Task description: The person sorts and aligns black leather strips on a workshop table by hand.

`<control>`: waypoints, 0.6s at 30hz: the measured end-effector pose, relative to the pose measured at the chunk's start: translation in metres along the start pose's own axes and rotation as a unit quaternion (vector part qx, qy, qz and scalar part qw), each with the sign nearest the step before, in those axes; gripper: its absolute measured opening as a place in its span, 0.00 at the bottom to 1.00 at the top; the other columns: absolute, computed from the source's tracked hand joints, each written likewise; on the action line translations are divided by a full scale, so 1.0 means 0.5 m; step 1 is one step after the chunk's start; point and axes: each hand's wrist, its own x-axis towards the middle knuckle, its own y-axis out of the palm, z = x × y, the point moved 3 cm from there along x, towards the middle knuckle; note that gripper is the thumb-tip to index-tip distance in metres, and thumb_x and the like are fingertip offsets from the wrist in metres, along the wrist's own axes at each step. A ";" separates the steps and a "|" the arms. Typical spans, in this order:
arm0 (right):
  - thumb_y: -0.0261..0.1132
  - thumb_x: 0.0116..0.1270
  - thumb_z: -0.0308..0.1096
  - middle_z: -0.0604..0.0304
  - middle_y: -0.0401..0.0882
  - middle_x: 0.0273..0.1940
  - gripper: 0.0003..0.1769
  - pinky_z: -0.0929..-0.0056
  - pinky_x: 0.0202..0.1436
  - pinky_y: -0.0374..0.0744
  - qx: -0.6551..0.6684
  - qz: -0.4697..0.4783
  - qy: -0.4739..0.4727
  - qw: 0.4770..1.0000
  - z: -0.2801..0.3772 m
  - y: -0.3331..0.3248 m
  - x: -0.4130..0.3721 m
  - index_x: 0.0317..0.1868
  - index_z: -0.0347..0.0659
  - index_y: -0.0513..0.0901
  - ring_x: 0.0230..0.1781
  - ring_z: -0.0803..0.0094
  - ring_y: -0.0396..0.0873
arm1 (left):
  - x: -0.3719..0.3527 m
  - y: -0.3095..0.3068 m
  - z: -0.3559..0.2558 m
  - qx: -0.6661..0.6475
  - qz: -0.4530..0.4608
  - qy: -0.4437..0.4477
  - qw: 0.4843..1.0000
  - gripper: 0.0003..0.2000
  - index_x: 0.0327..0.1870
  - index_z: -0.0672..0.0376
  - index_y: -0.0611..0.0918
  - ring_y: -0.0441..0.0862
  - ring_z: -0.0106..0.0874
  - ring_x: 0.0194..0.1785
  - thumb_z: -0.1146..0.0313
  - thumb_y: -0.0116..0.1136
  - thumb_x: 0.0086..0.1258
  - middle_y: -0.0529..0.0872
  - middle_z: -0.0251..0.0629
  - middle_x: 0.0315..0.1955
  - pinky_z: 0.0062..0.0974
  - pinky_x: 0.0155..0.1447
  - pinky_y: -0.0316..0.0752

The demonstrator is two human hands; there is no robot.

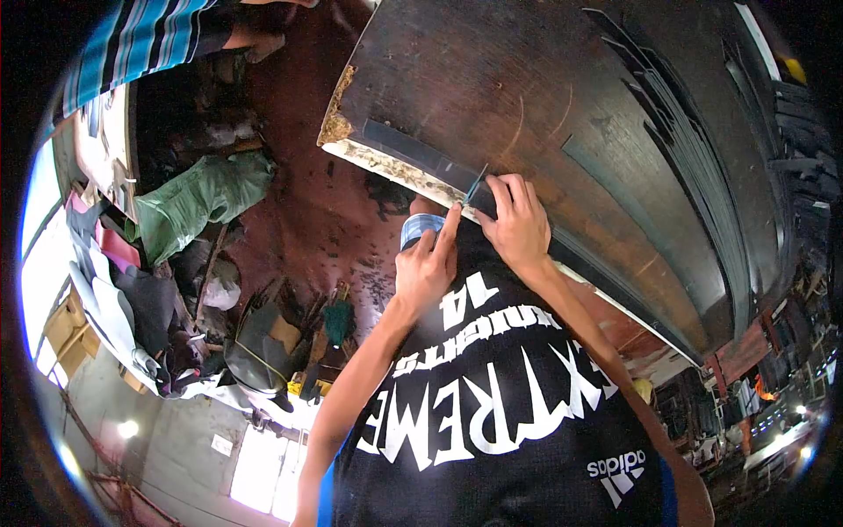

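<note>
A long black strip (408, 150) lies along the near edge of the dark tabletop (448, 79), and more of it shows beyond my right hand. A thin blue band (475, 186) crosses it at a slant. My left hand (426, 268) is closed, its index fingertip at the band's lower end by the table edge. Resting on the strip, my right hand (520, 224) has its fingers bent around it, close beside the band. Behind my left hand is a blue-and-white item (421, 228) that I cannot make out.
Long dark strips (694, 167) lie in a bundle across the tabletop, with a single strip (632, 220) nearer. The table's corner (335, 127) is chipped. A green sack (206, 202) and piled scraps lie on the reddish floor (299, 176). Another person's striped sleeve (140, 44) shows upper left.
</note>
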 end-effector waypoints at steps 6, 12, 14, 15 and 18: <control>0.78 0.49 0.32 0.54 0.74 0.46 0.31 0.61 0.49 0.78 -0.006 0.003 0.001 1.000 0.003 -0.002 0.004 0.54 0.36 0.79 0.47 0.55 0.76 | 0.034 -0.060 -0.064 0.025 0.052 -0.061 0.996 0.31 0.73 0.49 0.69 0.83 0.45 0.23 0.74 0.58 0.66 0.85 0.48 0.28 0.40 0.24 0.79; 0.78 0.49 0.33 0.55 0.73 0.45 0.30 0.61 0.48 0.78 0.005 0.008 0.007 1.000 -0.001 -0.003 0.006 0.54 0.36 0.79 0.47 0.56 0.76 | 0.062 -0.086 -0.091 0.070 0.112 -0.090 0.987 0.28 0.72 0.49 0.71 0.83 0.45 0.22 0.72 0.56 0.69 0.83 0.47 0.25 0.41 0.24 0.78; 0.77 0.49 0.33 0.55 0.72 0.45 0.30 0.61 0.48 0.78 0.002 0.017 -0.001 1.000 0.000 -0.004 0.006 0.54 0.37 0.78 0.46 0.55 0.75 | 0.029 -0.045 -0.054 0.054 0.082 -0.065 0.993 0.29 0.73 0.49 0.70 0.82 0.44 0.22 0.73 0.56 0.68 0.82 0.45 0.25 0.40 0.24 0.78; 0.77 0.49 0.33 0.55 0.72 0.45 0.30 0.61 0.48 0.78 0.005 0.016 0.001 1.000 0.000 -0.003 0.005 0.54 0.37 0.78 0.46 0.55 0.75 | 0.014 -0.031 -0.039 0.036 0.052 -0.043 0.997 0.30 0.74 0.48 0.69 0.81 0.43 0.21 0.74 0.56 0.67 0.81 0.42 0.24 0.39 0.24 0.78; 0.77 0.50 0.33 0.55 0.72 0.45 0.30 0.61 0.47 0.78 -0.008 0.011 -0.003 1.000 0.000 -0.002 0.006 0.54 0.37 0.77 0.46 0.56 0.75 | 0.005 -0.017 -0.019 0.030 0.044 -0.029 0.998 0.33 0.75 0.48 0.68 0.79 0.42 0.20 0.75 0.57 0.66 0.78 0.39 0.23 0.38 0.23 0.77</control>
